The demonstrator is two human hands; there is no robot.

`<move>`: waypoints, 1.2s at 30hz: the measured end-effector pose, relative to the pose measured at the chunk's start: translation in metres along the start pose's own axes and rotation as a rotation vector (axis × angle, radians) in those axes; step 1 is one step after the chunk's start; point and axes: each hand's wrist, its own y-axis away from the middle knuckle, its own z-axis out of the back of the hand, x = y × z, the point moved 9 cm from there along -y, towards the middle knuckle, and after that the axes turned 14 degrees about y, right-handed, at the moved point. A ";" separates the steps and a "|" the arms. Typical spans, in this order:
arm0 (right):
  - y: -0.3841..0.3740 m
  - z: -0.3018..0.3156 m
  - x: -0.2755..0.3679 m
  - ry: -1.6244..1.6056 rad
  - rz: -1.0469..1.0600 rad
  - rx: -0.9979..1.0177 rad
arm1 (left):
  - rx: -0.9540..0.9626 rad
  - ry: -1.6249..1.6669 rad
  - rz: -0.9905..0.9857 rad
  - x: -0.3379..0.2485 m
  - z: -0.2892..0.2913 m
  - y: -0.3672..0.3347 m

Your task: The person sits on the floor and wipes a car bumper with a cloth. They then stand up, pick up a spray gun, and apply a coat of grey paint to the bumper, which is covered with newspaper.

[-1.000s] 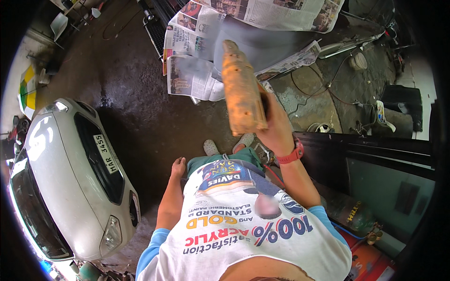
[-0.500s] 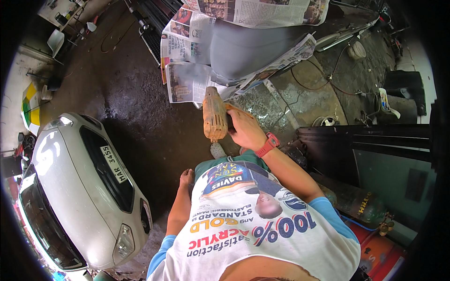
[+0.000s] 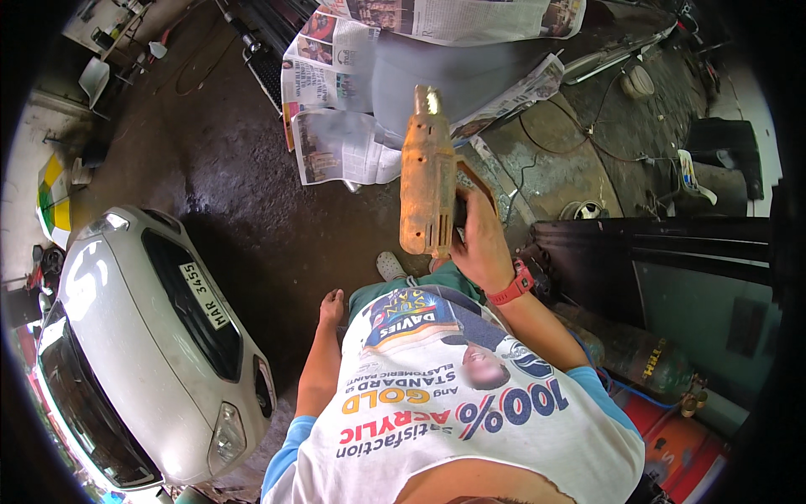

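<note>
My right hand [image 3: 485, 239], with a red watch on its wrist, is closed round the handle of a worn orange heat gun [image 3: 426, 185]. The gun's metal nozzle [image 3: 426, 101] points away from me, toward a smooth grey vehicle panel [image 3: 420, 71]. Sheets of newspaper [image 3: 332, 143] cover the edges around that panel, some with grey overspray. A gap that I cannot measure lies between nozzle and panel. My left hand [image 3: 333, 306] hangs low beside my thigh, fingers loosely extended and holding nothing that I can see.
A silver car [image 3: 143, 336] stands close on my left. Gas cylinders [image 3: 651, 361] and a dark panel with glass [image 3: 672, 269] are at my right. Hoses or cables [image 3: 588, 134] lie over the dark, wet-looking floor. A white bucket [image 3: 638, 84] sits at the far right.
My right hand has brought the heat gun to the right and raised it nearer to my head; its nozzle now overlaps the grey panel in view. My left hand has barely shifted.
</note>
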 end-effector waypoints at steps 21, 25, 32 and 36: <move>0.021 0.034 -0.082 -0.144 -0.217 -0.168 | 0.049 0.005 0.056 -0.021 -0.008 0.013; 0.022 0.032 -0.104 -0.397 -0.221 -0.098 | -0.065 -0.072 -0.254 -0.138 -0.036 0.012; 0.032 0.015 -0.135 -0.323 -0.114 0.248 | -0.171 0.276 -0.704 -0.444 -0.122 0.078; 0.029 0.034 -0.167 -0.427 -0.129 0.227 | -0.076 0.533 -0.871 -0.546 -0.169 0.123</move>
